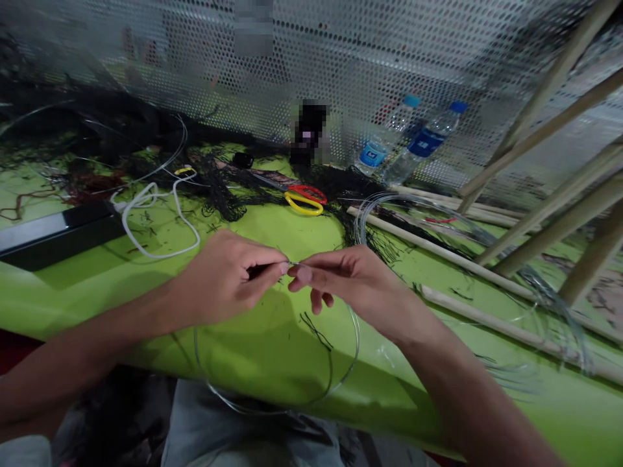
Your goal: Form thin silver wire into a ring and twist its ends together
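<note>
Both my hands meet over the green table (272, 344), pinching the top of a thin grey wire ring (350, 363) that hangs down toward my lap. My left hand (228, 279) is closed, thumb and fingers pressed on the wire where its ends meet. My right hand (345, 279) pinches the same spot from the other side, its lower fingers curled. A short black thread (316, 331) dangles inside the ring.
Black netting (219, 188) is piled across the back of the table. Scissors with red and yellow handles (304, 198) lie beyond my hands. A white cable (156, 220), a black bar (53, 237), two water bottles (418, 146), wooden sticks (448, 256) and a coil of wire (389, 214) surround them.
</note>
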Motion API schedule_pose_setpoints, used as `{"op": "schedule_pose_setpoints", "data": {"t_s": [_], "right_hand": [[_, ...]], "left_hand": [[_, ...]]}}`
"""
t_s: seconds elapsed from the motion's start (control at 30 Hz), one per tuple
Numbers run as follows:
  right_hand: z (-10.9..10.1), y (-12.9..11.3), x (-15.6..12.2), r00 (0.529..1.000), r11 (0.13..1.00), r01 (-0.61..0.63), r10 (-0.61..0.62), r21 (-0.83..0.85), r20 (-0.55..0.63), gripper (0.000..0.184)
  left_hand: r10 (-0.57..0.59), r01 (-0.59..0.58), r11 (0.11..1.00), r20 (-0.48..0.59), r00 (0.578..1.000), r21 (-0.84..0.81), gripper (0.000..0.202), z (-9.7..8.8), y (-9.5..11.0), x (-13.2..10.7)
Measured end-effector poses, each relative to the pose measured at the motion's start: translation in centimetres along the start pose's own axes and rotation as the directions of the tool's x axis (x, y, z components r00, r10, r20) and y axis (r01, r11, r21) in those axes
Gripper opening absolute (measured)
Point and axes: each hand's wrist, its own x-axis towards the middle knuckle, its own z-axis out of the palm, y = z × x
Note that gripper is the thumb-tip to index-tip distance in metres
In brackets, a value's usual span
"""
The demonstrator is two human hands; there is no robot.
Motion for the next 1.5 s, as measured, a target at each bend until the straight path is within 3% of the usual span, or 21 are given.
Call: {"op": "schedule_pose_setpoints", "data": {"t_s": [0.13, 0.27, 0.33, 0.4, 0.47, 0.53, 0.6, 0.7, 0.77, 0.87, 0.97, 1.07, 1.13, 1.2, 1.27, 1.33, 1.37, 1.4, 1.43, 1.47, 1.5], "right_hand": [[0.3, 0.5, 0.3, 0.998, 0.956, 0.015, 0.002, 0.294, -0.059, 0.013], [0.8, 0.9, 0.3, 0.986, 0.932, 0.120, -0.071, 0.342, -0.153, 0.010], [0.8, 0.9, 0.2, 0.972, 0.952, 0.196, -0.157, 0.235, -0.176, 0.011], [0.8, 0.9, -0.1, 0.923, 0.948, 0.319, -0.312, -0.009, -0.224, 0.015], [0.7, 1.0, -0.4, 0.829, 0.844, 0.440, -0.513, -0.305, -0.223, 0.023], [0.6, 1.0, -0.5, 0.756, 0.728, 0.496, -0.630, -0.473, -0.177, 0.028], [0.3, 0.9, -0.3, 0.788, 0.765, 0.484, -0.592, -0.424, -0.170, 0.023], [0.0, 0.5, 0.2, 0.932, 0.946, 0.321, -0.325, -0.056, -0.159, 0.018], [-0.1, 0.3, 0.6, 0.986, 0.975, 0.161, -0.153, 0.150, -0.065, 0.028], [-0.2, 0.3, 1.0, 0.998, 0.972, -0.022, 0.007, 0.233, 0.065, 0.034], [-0.3, 0.5, 1.2, 0.991, 0.957, -0.088, 0.057, 0.277, 0.119, 0.035], [-0.4, 0.5, 1.2, 0.993, 0.980, -0.022, 0.000, 0.199, 0.114, 0.034], [-0.5, 0.4, 0.9, 0.992, 0.994, 0.109, -0.107, -0.024, 0.059, 0.030], [-0.5, 0.3, 0.5, 0.946, 0.882, 0.307, -0.324, -0.358, 0.014, 0.024], [-0.2, 0.3, 0.0, 0.817, 0.573, 0.466, -0.570, -0.675, 0.080, 0.023], [0.1, 0.5, -0.5, 0.685, 0.207, 0.481, -0.695, -0.852, 0.218, 0.026], [0.3, 0.6, -0.6, 0.647, 0.079, 0.455, -0.713, -0.887, 0.268, 0.028], [0.4, 0.6, -0.7, 0.637, 0.025, 0.422, -0.720, -0.906, 0.277, 0.028], [0.5, 0.6, -0.7, 0.658, 0.062, 0.394, -0.716, -0.917, 0.234, 0.028], [0.5, 0.6, -0.7, 0.712, 0.187, 0.374, -0.686, -0.908, 0.151, 0.028], [0.4, 0.5, -0.6, 0.791, 0.383, 0.349, -0.609, -0.855, 0.050, 0.029]], "left_hand": [[-0.046, 0.048, 0.998, 0.048, 0.998, -0.038, 0.033, -0.3, 0.0, 0.1], [-0.071, 0.079, 0.993, 0.085, 0.994, -0.089, 0.035, -0.7, 0.2, 0.3], [-0.078, 0.086, 0.991, 0.087, 0.993, -0.100, 0.036, -0.9, 0.3, 0.3], [-0.092, 0.101, 0.989, 0.082, 0.992, -0.109, 0.035, -1.0, 0.3, 0.4], [-0.115, 0.124, 0.986, 0.086, 0.990, -0.107, 0.034, -1.1, 0.3, 0.4], [-0.119, 0.127, 0.987, 0.083, 0.989, -0.101, 0.034, -1.0, 0.2, 0.3], [-0.096, 0.102, 0.990, 0.063, 0.993, -0.098, 0.033, -0.9, 0.2, 0.3], [-0.045, 0.046, 0.997, 0.022, 0.999, -0.059, 0.031, -0.6, 0.1, 0.2], [-0.023, 0.023, 0.999, 0.003, 1.000, -0.022, 0.030, -0.4, 0.1, 0.1], [-0.006, 0.006, 1.000, -0.004, 1.000, -0.009, 0.028, -0.2, 0.0, 0.0], [-0.006, 0.006, 1.000, 0.018, 1.000, -0.015, 0.028, -0.2, 0.0, 0.1], [-0.032, 0.034, 0.999, 0.053, 0.998, -0.043, 0.031, -0.4, 0.2, 0.3], [-0.051, 0.057, 0.996, 0.078, 0.996, -0.073, 0.033, -0.6, 0.3, 0.4], [-0.057, 0.067, 0.992, 0.099, 0.993, -0.105, 0.035, -0.8, 0.4, 0.4], [-0.063, 0.079, 0.988, 0.126, 0.990, -0.130, 0.037, -1.0, 0.4, 0.4], [-0.084, 0.107, 0.983, 0.156, 0.984, -0.146, 0.037, -1.0, 0.4, 0.3], [-0.098, 0.122, 0.981, 0.161, 0.982, -0.148, 0.037, -1.0, 0.4, 0.3], [-0.107, 0.130, 0.981, 0.157, 0.982, -0.145, 0.036, -1.0, 0.3, 0.3], [-0.105, 0.126, 0.983, 0.148, 0.983, -0.136, 0.036, -0.9, 0.3, 0.4], [-0.095, 0.111, 0.987, 0.138, 0.986, -0.119, 0.035, -0.8, 0.2, 0.4], [-0.076, 0.089, 0.991, 0.125, 0.989, -0.097, 0.035, -0.7, 0.2, 0.4]]}}
